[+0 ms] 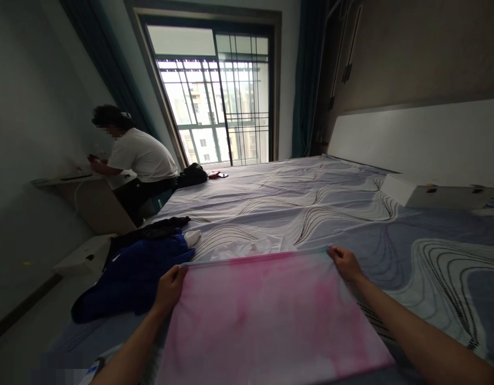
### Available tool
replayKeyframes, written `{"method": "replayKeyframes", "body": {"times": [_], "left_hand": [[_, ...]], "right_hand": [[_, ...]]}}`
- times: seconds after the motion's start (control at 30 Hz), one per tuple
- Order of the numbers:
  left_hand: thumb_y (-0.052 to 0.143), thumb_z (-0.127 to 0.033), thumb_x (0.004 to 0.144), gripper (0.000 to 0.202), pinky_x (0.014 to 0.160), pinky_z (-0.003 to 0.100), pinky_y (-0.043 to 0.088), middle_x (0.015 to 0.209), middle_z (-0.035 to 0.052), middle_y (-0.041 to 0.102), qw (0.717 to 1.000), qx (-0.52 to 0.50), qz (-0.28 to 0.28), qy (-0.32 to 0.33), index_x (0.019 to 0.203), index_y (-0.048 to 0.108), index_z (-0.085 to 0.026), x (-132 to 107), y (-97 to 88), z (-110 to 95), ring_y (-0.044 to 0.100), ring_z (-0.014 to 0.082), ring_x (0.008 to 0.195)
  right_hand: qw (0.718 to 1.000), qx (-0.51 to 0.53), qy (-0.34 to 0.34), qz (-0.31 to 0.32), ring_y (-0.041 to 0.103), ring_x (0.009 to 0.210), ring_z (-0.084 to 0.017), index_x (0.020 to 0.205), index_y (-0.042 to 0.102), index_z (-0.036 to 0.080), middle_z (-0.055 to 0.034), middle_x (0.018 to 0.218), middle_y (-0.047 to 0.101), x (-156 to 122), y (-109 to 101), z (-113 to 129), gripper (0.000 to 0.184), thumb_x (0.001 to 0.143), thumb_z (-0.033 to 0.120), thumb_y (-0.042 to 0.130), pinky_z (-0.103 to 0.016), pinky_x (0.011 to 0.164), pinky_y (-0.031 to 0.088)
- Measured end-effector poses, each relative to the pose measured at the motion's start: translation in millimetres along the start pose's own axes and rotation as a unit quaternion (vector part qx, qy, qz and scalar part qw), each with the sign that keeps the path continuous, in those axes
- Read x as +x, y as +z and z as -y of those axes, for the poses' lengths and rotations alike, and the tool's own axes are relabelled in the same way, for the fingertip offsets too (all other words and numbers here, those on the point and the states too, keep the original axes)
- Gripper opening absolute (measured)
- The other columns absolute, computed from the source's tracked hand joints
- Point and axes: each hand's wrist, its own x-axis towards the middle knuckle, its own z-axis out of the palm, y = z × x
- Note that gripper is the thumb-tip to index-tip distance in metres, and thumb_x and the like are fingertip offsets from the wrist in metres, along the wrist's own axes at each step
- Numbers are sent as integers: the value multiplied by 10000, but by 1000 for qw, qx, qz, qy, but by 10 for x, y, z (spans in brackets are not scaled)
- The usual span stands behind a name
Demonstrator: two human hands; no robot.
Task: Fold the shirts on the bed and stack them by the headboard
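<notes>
Holding pink cloth (263, 310); white box (447, 199) (contents unclear) beyond.

Left hand (169, 290): bare; rounded across the back; thumb and bent knuckles were visible, the nails too small to make out
Right hand (347, 263): bare too; slim at the fingers, broader over the back; its finer creases were lost in the dim light
Wrists: uncovered on both sides; each was narrower than the arm behind it
Left forearm (136, 337): bare and smooth in outline; it widened toward the bottom edge, where the view cut it off
Right forearm (415, 331): bare, long and tapered; it was broadest near the lower right corner
</notes>
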Motion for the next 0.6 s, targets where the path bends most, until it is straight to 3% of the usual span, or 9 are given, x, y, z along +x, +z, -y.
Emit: {"method": "replayKeyframes", "body": {"times": [0.17, 0.3, 0.6], "left_hand": [[518, -654, 822, 490, 574, 255, 361, 599, -28, 527, 999, 19, -24, -10, 692, 610, -191, 457, 291, 262, 466, 146, 611], [524, -653, 806, 491, 595, 265, 382, 629, -6, 597, 998, 44, -32, -20, 738, 659, -186, 693, 382, 351, 511, 164, 631], [575, -629, 753, 477, 660, 287, 442, 764, 49, 729, 995, 64, -34, -72, 799, 722, -178, 892, 381, 405, 635, 223, 757]], "right_hand": [[998, -58, 13, -23, 666, 776, -260, 841, 741, 186, -83, 806, 751, 570, 370, -167, 508, 802, 641, 518, -315, 697, 460], [993, -118, 21, -18, 661, 755, -248, 824, 739, 198, -87, 782, 749, 873, 511, -226, 495, 816, 627, 492, -305, 665, 428], [976, -214, 20, 26, 672, 798, -225, 852, 749, 231, -46, 820, 761, 1101, 602, -202, 417, 875, 577, 518, -286, 683, 398]]}}
